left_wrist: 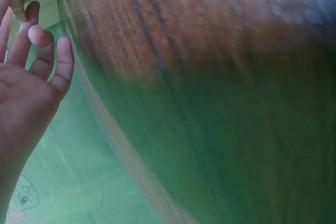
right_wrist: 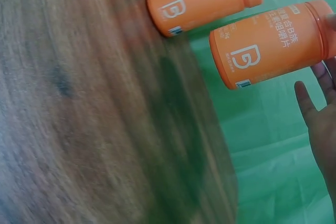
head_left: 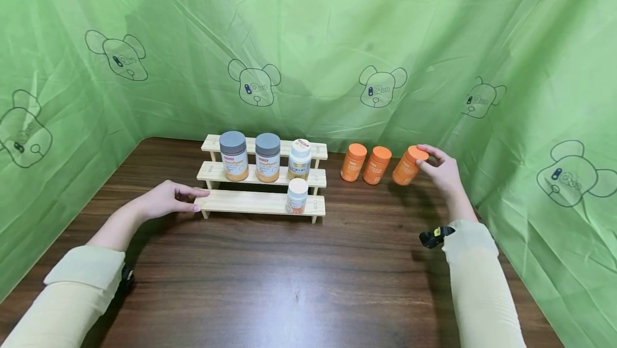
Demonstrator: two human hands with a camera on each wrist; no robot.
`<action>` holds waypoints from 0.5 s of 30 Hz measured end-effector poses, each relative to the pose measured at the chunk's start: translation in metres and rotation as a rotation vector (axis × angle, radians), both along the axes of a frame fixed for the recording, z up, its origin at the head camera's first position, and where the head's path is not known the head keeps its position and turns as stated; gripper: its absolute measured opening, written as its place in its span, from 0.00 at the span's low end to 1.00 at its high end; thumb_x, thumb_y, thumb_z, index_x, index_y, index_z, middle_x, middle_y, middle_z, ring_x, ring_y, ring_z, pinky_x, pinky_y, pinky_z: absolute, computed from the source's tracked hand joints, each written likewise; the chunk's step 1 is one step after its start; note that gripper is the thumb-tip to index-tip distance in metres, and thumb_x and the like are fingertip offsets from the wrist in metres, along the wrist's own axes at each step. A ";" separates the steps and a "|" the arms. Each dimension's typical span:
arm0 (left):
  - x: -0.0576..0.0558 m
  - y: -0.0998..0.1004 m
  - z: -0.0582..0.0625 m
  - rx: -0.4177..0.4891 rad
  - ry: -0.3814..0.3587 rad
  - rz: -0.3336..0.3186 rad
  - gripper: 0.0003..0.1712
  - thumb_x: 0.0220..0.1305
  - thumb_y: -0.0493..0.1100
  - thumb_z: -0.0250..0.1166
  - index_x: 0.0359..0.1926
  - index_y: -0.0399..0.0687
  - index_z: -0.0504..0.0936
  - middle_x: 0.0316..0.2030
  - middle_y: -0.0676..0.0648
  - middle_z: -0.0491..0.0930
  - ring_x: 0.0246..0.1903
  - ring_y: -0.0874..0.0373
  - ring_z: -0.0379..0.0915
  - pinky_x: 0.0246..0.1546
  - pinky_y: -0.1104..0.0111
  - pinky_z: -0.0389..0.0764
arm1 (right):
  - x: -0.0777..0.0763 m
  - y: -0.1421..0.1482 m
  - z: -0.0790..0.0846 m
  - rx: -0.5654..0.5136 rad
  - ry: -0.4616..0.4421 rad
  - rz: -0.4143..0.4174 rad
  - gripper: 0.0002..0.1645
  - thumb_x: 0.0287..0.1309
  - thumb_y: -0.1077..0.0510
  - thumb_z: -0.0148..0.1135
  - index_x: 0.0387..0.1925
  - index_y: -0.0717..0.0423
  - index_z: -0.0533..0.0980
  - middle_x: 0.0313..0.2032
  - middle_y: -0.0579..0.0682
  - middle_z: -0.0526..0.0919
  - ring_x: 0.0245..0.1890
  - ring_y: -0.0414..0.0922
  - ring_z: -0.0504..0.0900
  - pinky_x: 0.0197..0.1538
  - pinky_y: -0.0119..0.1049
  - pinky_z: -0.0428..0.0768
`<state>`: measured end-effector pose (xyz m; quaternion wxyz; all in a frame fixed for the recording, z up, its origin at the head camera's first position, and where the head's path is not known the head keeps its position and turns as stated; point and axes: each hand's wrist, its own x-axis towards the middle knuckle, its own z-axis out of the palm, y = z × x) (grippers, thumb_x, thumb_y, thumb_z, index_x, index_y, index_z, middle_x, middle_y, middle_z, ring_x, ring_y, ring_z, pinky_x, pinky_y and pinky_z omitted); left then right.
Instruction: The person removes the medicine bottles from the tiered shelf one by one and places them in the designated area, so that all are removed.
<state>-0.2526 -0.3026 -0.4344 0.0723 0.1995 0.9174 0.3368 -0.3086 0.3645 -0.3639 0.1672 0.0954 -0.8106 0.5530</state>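
Observation:
My right hand [head_left: 442, 173] pinches the lid of an orange bottle [head_left: 406, 167], which tilts slightly. In the right wrist view this bottle [right_wrist: 268, 45] shows white lettering, with two more orange bottles beside it. These two, a left orange bottle [head_left: 354, 163] and a middle one [head_left: 377, 166], stand on the table. My left hand [head_left: 166, 199] grips the left end of a three-step wooden display rack [head_left: 246, 202] by its lowest step; in the left wrist view some fingers of the hand [left_wrist: 31, 82] touch its end.
On the middle step stand two grey-lidded jars [head_left: 234, 158] [head_left: 268, 159] and a white bottle [head_left: 300, 160] with a gold label. A smaller white bottle [head_left: 296, 198] is at the lowest step's right. Green cloth [head_left: 318, 32] hangs around the dark wooden table [head_left: 289, 284].

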 end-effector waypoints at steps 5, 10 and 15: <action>0.001 0.000 0.000 -0.002 0.002 0.000 0.26 0.52 0.56 0.70 0.54 0.61 0.81 0.52 0.51 0.80 0.54 0.66 0.69 0.50 0.82 0.63 | 0.000 -0.004 -0.009 0.012 -0.044 -0.021 0.28 0.56 0.61 0.65 0.58 0.66 0.71 0.49 0.43 0.79 0.40 0.30 0.79 0.40 0.20 0.75; 0.001 -0.001 0.000 -0.003 0.001 0.000 0.26 0.52 0.56 0.70 0.54 0.61 0.81 0.52 0.52 0.80 0.54 0.66 0.69 0.50 0.81 0.64 | -0.003 -0.010 -0.018 -0.020 -0.054 -0.028 0.29 0.56 0.64 0.64 0.59 0.69 0.70 0.50 0.48 0.80 0.46 0.31 0.76 0.43 0.18 0.73; 0.000 0.000 -0.001 -0.009 -0.001 0.001 0.26 0.53 0.57 0.70 0.54 0.62 0.81 0.52 0.52 0.80 0.55 0.61 0.69 0.51 0.79 0.65 | -0.007 -0.012 -0.029 -0.031 -0.072 -0.069 0.28 0.55 0.64 0.64 0.58 0.67 0.71 0.52 0.51 0.79 0.46 0.32 0.76 0.42 0.18 0.73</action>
